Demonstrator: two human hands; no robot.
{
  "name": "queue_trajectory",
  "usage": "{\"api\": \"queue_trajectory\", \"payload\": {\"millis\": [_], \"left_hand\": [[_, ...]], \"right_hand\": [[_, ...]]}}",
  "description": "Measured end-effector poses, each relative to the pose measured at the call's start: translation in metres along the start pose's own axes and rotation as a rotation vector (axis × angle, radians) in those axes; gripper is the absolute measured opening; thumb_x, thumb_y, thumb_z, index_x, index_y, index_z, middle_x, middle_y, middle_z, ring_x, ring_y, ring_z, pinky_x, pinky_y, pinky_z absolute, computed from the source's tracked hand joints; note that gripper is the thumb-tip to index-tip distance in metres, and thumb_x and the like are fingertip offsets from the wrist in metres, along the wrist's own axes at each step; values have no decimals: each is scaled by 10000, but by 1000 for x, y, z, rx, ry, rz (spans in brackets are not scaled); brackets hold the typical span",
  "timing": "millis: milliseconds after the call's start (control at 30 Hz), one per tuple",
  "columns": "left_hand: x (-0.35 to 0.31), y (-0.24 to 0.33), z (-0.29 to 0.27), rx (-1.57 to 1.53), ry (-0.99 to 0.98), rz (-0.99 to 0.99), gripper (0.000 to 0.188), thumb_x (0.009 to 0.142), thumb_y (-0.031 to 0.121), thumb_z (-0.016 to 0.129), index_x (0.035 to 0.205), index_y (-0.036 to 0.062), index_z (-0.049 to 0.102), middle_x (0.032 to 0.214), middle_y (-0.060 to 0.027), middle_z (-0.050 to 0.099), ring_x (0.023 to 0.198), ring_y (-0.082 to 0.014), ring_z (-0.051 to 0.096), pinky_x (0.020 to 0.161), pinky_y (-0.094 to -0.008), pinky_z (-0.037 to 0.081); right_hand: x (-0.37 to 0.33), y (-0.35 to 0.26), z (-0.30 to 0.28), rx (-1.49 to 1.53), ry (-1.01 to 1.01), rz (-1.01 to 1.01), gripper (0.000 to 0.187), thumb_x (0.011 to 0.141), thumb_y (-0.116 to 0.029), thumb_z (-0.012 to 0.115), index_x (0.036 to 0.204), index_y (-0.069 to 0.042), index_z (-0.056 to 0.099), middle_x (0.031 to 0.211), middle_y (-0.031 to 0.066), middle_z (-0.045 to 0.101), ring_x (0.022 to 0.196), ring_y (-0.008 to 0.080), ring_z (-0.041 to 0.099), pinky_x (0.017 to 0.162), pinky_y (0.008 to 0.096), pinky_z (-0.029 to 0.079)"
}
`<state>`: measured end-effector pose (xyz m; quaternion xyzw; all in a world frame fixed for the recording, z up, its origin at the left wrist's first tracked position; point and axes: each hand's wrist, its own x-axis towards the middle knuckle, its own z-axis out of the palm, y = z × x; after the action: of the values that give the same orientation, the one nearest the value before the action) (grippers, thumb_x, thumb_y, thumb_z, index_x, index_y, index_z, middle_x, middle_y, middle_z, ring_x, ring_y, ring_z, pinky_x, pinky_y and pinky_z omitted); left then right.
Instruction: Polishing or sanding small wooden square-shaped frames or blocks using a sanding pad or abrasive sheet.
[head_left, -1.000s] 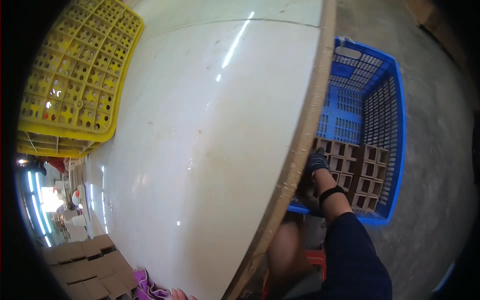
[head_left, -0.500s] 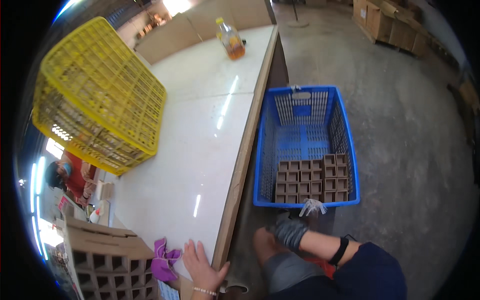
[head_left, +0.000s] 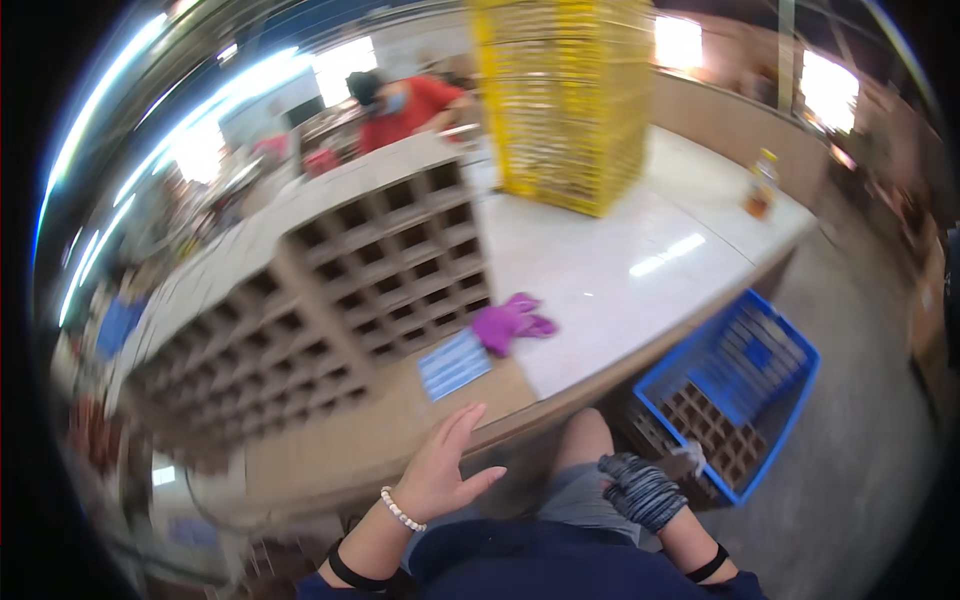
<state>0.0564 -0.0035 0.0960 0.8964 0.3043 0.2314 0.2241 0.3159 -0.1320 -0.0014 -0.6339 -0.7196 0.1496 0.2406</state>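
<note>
My left hand point(head_left: 452, 468), bare with a beaded bracelet, is open above the near edge of the table point(head_left: 590, 330), fingers apart and nothing in it. Closest to it lies a blue-and-white sheet or pack point(head_left: 455, 364), with a purple glove point(head_left: 510, 322) just beyond. My right hand point(head_left: 643, 492) wears a dark grey knit glove and hangs near my thigh with fingers curled; their inner side is hidden. Beside it on the floor stands a blue plastic crate point(head_left: 737, 490), its near part filled with rows of brown square hollow blocks point(head_left: 712, 432).
Stacked brown hollow blocks point(head_left: 400, 270) form a wall on the table's left. A tall yellow crate point(head_left: 570, 110) stands at the back, and a bottle of amber liquid point(head_left: 760, 187) at the far right. Across the table is a person in red point(head_left: 410, 110).
My view has swung left, bringing the block stack into the middle. My left hand has lifted off the tabletop. My gloved right hand remains low near my leg, beside the crate.
</note>
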Motion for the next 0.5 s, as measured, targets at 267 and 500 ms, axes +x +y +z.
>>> {"api": "queue_trajectory", "payload": {"millis": [267, 500], "left_hand": [[-173, -9, 1, -348, 625, -614, 598, 751, 57, 650, 1270, 15, 357, 1124, -120, 521, 900, -146, 558, 780, -267, 455], [-222, 42, 11, -260, 1004, -772, 501, 760, 119, 656, 1200, 12, 443, 1003, -107, 579, 805, -146, 602, 703, -260, 493]], "right_hand": [[139, -57, -4, 267, 178, -422, 239, 728, -54, 607, 955, -1, 557, 849, 170, 583, 797, 313, 573, 735, 368, 465], [234, -51, 71, 27, 323, -445, 557, 697, -40, 583, 1224, 18, 411, 1129, 223, 506, 1056, 353, 486, 927, 409, 367]]}}
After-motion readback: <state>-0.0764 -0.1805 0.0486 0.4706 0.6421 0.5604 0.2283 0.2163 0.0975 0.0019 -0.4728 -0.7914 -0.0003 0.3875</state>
